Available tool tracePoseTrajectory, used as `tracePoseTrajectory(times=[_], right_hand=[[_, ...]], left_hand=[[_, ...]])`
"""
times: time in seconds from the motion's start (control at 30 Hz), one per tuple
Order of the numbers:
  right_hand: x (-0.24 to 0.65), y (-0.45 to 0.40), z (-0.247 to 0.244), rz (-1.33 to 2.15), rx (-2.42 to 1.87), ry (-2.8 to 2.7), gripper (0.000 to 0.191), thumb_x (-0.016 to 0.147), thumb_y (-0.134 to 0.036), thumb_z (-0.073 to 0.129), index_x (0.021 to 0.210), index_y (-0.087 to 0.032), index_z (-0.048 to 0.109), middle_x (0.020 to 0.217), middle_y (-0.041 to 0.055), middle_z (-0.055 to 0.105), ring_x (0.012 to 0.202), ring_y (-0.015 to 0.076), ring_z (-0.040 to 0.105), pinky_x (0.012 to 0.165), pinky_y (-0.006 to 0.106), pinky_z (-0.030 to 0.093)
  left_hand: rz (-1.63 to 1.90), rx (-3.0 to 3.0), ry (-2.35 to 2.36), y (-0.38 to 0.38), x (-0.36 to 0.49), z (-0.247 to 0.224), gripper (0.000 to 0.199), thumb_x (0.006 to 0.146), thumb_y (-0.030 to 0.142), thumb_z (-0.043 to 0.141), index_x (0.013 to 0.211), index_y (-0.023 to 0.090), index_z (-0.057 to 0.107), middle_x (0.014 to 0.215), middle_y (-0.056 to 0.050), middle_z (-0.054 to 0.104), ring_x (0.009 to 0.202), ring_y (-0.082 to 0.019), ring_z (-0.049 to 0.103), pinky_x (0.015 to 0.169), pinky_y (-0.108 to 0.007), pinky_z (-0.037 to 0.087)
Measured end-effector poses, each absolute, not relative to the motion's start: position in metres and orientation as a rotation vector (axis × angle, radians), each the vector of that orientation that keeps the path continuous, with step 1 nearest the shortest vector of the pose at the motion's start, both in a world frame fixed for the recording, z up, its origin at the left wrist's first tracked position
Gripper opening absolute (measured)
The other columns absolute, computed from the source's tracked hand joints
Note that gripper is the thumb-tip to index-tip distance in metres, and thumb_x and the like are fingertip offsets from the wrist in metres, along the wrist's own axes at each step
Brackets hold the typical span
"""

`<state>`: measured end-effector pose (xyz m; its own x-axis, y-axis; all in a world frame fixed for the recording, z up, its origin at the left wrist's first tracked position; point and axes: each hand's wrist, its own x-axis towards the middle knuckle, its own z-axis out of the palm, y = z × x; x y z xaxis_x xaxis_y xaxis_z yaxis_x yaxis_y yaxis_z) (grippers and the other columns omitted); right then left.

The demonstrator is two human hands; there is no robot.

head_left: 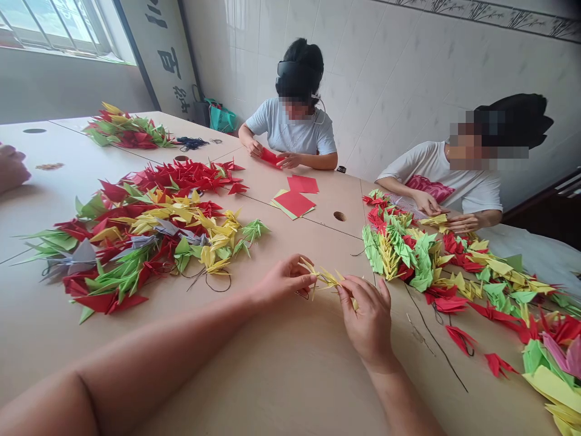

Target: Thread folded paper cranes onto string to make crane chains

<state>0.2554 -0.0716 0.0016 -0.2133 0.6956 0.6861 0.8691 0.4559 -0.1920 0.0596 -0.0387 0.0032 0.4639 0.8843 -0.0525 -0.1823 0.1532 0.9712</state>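
Yellow folded paper cranes (327,277), bunched along a dark string, hang just above the table between my hands. My left hand (290,277) is closed on their left end, thumb against fingers. At their right end my right hand (367,309) pinches them between thumb and fingertips. A dark loop of string shows under my left fingers. To the left lies a big heap of strung paper cranes (149,227) in red, green, yellow and lilac. Right of my right hand, a long black string (438,342) runs over the table beside loose red cranes (499,364).
Across the table (254,369) a person (295,124) folds red paper; red sheets (295,203) lie in front. At right another person (454,175) handles yellow cranes above a long colourful garland (422,257). Another crane pile (129,130) sits far left, near someone's hand (11,166).
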Motion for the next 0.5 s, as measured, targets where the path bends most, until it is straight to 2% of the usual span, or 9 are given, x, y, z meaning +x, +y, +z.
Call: tracePoseTrajectory(times=[0.07, 0.23, 0.3, 0.4, 0.5], right_hand=[[0.2558, -0.0714, 0.0009, -0.302, -1.3, -1.971, 0.015, 0.09, -0.027, 0.047, 0.086, -0.021, 0.061, 0.091, 0.0054, 0.071, 0.084, 0.0189, 0.065, 0.102, 0.049, 0.026], [0.2555, -0.0712, 0.0007, -0.3, -1.288, -1.959, 0.015, 0.09, -0.027, 0.048, 0.087, -0.021, 0.061, 0.091, 0.0057, 0.071, 0.084, 0.0185, 0.065, 0.102, 0.048, 0.026], [0.2553, -0.0713, 0.001, -0.29, -1.293, -1.961, 0.015, 0.09, -0.026, 0.048, 0.087, -0.021, 0.061, 0.091, 0.0057, 0.071, 0.084, 0.0185, 0.065, 0.103, 0.048, 0.026], [0.2551, -0.0714, 0.001, -0.284, -1.302, -1.959, 0.016, 0.09, -0.027, 0.048, 0.087, -0.021, 0.062, 0.091, 0.0057, 0.071, 0.084, 0.0186, 0.065, 0.103, 0.048, 0.026], [0.2551, -0.0712, 0.0006, -0.286, -1.303, -1.955, 0.016, 0.09, -0.028, 0.047, 0.087, -0.021, 0.062, 0.091, 0.0053, 0.071, 0.084, 0.0184, 0.065, 0.102, 0.048, 0.027]], left_hand=[[0.881, 1.171, 0.772, -0.0389, 0.0591, 0.0036, 0.04, 0.076, 0.045, 0.063, 0.103, 0.018, 0.047, 0.077, 0.0, 0.06, 0.065, -0.011, 0.058, 0.065, -0.028, 0.051], [0.922, 1.209, 0.812, -0.0402, 0.0587, 0.0051, 0.058, 0.079, 0.048, 0.059, 0.126, 0.026, 0.034, 0.079, 0.001, 0.059, 0.063, -0.011, 0.057, 0.062, -0.028, 0.05], [0.929, 1.251, 0.808, -0.0403, 0.0596, 0.0037, 0.055, 0.079, 0.048, 0.059, 0.124, 0.025, 0.038, 0.078, 0.001, 0.058, 0.063, -0.011, 0.057, 0.061, -0.027, 0.049], [0.936, 1.309, 0.791, -0.0396, 0.0612, 0.0002, 0.043, 0.078, 0.049, 0.059, 0.109, 0.02, 0.05, 0.075, 0.001, 0.056, 0.062, -0.01, 0.055, 0.06, -0.025, 0.047], [0.956, 1.324, 0.797, -0.0383, 0.0619, -0.003, 0.04, 0.078, 0.048, 0.06, 0.104, 0.018, 0.053, 0.074, 0.0, 0.056, 0.06, -0.009, 0.054, 0.059, -0.024, 0.047]])
